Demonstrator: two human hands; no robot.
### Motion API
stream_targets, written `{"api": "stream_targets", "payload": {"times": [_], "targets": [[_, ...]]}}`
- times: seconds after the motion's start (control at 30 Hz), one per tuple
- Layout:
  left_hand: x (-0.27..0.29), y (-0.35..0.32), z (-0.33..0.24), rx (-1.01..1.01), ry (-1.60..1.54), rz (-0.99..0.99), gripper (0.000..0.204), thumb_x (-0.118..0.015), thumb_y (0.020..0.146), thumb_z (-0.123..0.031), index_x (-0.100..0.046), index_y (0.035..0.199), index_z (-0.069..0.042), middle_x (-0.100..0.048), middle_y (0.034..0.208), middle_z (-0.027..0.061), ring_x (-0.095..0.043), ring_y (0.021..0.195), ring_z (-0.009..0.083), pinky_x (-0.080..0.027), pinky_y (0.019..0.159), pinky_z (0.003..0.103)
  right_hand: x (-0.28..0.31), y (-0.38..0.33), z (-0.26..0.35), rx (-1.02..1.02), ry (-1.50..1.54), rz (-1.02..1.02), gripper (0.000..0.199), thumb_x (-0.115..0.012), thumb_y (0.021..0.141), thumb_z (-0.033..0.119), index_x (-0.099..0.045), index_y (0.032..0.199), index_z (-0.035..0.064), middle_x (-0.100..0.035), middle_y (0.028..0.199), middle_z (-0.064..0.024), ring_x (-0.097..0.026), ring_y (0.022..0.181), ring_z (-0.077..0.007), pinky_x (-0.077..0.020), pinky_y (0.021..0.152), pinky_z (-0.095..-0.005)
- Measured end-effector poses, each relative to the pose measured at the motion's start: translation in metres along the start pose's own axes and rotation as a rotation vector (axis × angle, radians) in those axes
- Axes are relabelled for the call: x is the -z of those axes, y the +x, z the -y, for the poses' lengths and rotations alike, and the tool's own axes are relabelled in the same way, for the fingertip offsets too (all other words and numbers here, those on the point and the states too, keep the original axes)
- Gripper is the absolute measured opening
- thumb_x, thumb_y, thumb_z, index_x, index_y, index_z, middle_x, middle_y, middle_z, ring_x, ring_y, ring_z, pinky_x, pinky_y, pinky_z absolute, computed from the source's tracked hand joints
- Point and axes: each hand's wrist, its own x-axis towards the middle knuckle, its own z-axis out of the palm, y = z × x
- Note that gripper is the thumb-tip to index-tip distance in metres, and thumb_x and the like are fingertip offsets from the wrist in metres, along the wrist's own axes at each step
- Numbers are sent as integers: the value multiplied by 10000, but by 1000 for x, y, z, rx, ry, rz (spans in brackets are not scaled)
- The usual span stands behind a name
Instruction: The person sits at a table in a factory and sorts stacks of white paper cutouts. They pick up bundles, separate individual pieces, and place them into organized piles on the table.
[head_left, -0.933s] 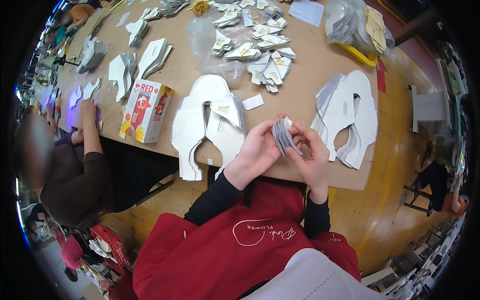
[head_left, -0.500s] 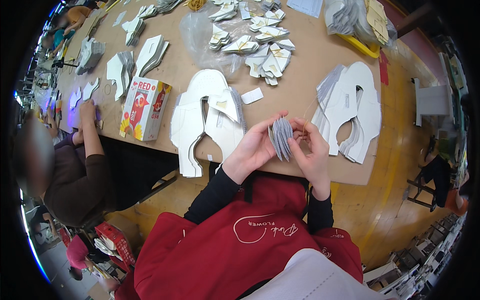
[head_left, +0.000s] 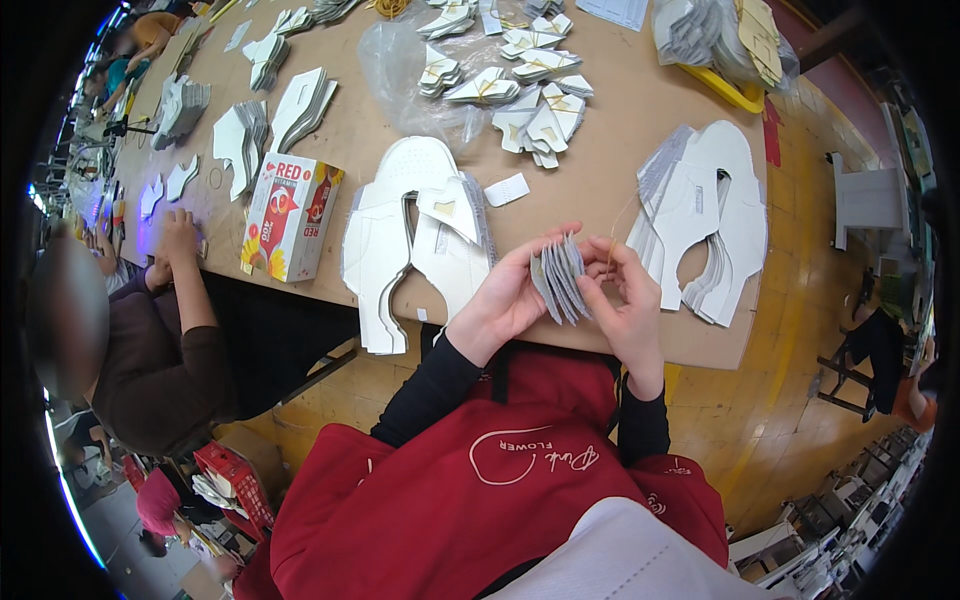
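My left hand (head_left: 505, 300) grips a fanned stack of small grey-white cut pieces (head_left: 560, 280) over the table's near edge. My right hand (head_left: 625, 295) touches the right side of that stack, and a thin thread or rubber band (head_left: 612, 225) rises from its fingers. To the left of my hands lies a pile of large white shoe-shaped cutouts (head_left: 415, 235). A second such pile (head_left: 705, 225) lies to the right.
A red and white carton (head_left: 290, 215) stands left of the cutouts. Tied bundles of small pieces (head_left: 530, 105) and a clear plastic bag (head_left: 410, 75) lie farther back on the brown table (head_left: 600, 150). A yellow tray (head_left: 725, 90) holds stacks. A person in brown (head_left: 160, 350) works at my left.
The stack in my hands has fanned out wider and my hands have shifted slightly right. A thin thread now shows above my right fingers.
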Motion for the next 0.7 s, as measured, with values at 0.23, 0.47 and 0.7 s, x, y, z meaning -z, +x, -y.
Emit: {"api": "stream_targets", "payload": {"times": [0.23, 0.47, 0.7], "targets": [[-3, -3, 0, -13, 17, -74, 396, -437, 1017, -194, -427, 1375, -24, -572, 1267, 137, -607, 1125, 227, -510, 976, 393, 3, 2, 2, 182, -321, -17, 201, -645, 830, -8, -660, 1030, 2, -634, 970, -128, -663, 874, -260, -533, 721, -330], [0, -4, -2, -8, 3, -47, 389, -443, 1014, -183, -416, 1376, -43, -562, 1228, 129, -593, 1121, 240, -515, 962, 408, 8, 2, 11, 125, -261, 43, 195, -721, 788, 37, -682, 978, 13, -614, 978, -147, -658, 897, -298, -533, 727, -346], [5, -2, 0, -24, 10, -78, 402, -444, 1011, -187, -432, 1376, -19, -577, 1262, 140, -602, 1136, 225, -513, 975, 388, 7, 4, 6, 13, -165, 53, 234, -730, 775, 31, -681, 1004, 24, -610, 1003, -140, -653, 867, -272, -532, 714, -322]]}}
